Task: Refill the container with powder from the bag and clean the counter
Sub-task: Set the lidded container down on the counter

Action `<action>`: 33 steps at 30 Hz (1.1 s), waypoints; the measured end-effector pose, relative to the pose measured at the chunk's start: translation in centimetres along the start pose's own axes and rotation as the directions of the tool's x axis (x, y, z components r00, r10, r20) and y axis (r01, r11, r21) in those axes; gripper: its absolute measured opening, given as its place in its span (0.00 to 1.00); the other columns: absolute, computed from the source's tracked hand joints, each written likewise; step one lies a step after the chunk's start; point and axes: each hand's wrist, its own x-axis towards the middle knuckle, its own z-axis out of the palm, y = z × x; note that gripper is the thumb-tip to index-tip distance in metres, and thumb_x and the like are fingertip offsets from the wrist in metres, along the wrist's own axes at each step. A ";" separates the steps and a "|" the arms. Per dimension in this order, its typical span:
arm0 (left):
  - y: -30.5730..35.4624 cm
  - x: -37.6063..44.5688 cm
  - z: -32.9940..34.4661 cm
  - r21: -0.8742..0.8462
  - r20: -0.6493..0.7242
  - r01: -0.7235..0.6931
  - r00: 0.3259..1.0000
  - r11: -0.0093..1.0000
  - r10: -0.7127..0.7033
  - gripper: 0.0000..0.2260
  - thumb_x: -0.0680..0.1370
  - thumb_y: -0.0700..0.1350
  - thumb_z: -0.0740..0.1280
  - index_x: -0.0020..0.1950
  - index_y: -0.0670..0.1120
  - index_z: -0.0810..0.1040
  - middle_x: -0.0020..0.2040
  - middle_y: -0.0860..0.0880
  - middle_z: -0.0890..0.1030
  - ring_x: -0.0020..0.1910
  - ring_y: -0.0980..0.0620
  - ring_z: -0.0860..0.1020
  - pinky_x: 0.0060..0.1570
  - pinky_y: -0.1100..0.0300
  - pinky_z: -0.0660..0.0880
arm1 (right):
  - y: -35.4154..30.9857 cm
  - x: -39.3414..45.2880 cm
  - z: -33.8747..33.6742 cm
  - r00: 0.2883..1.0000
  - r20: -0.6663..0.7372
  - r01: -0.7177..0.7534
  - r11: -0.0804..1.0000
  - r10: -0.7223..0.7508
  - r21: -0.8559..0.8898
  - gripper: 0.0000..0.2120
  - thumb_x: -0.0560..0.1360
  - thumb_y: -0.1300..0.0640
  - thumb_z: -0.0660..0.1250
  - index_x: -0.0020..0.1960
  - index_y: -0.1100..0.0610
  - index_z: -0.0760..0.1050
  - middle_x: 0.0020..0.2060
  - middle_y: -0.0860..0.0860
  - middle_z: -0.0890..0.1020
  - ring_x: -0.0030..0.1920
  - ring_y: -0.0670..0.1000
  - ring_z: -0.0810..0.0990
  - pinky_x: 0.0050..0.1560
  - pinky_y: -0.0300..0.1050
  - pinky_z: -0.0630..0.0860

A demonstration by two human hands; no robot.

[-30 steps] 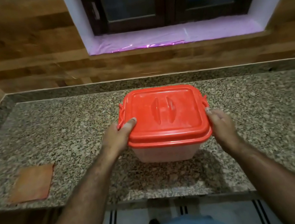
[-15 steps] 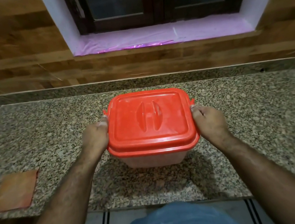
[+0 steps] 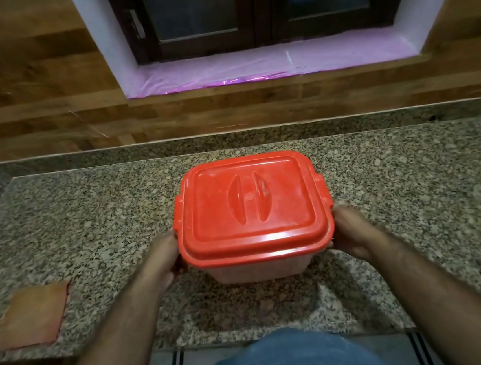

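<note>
A square translucent container [image 3: 259, 269] with a closed red lid [image 3: 251, 205] stands on the speckled granite counter [image 3: 86, 219], near its front edge. My left hand [image 3: 163, 258] grips the container's left side under the lid rim. My right hand [image 3: 351, 232] grips its right side the same way. The lid has a moulded handle in its middle and side clips. No powder bag is in view.
A flat orange-brown cloth [image 3: 31, 317] lies on the counter at the front left. Behind the counter rises a wooden wall with a window [image 3: 266, 6] and a sill covered in pink film [image 3: 267, 63]. Tiled floor shows below the counter edge.
My hands have slid from the lid's side clips down to the container's sides under the rim. The container has stayed in about the same spot on the counter.
</note>
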 end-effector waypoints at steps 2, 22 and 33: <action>0.2 -0.9 0.3 0.086 -0.137 -0.163 0.975 0.983 0.173 0.13 0.87 0.47 0.63 0.50 0.44 0.85 0.40 0.49 0.87 0.39 0.49 0.86 0.43 0.50 0.86 | -0.4 -0.6 0.4 0.980 -0.183 0.069 0.995 -0.081 -0.071 0.16 0.85 0.54 0.59 0.52 0.64 0.80 0.42 0.59 0.84 0.42 0.59 0.81 0.43 0.49 0.75; 3.6 -3.4 1.9 0.093 -0.130 -0.313 0.937 0.945 0.323 0.18 0.85 0.62 0.64 0.66 0.53 0.82 0.53 0.50 0.89 0.52 0.48 0.89 0.56 0.44 0.85 | -8.5 -9.1 4.8 0.880 -0.277 0.381 0.922 -0.385 -0.073 0.31 0.61 0.61 0.88 0.59 0.59 0.77 0.53 0.58 0.88 0.47 0.60 0.91 0.47 0.63 0.88; 4.0 -8.6 8.4 0.539 0.254 -0.841 0.114 -0.043 0.960 0.26 0.81 0.66 0.64 0.56 0.42 0.79 0.53 0.46 0.79 0.55 0.50 0.74 0.61 0.55 0.69 | -16.1 -11.4 2.2 0.639 -0.378 0.761 0.623 -0.670 0.182 0.26 0.66 0.73 0.79 0.60 0.63 0.75 0.49 0.57 0.88 0.47 0.56 0.88 0.46 0.54 0.86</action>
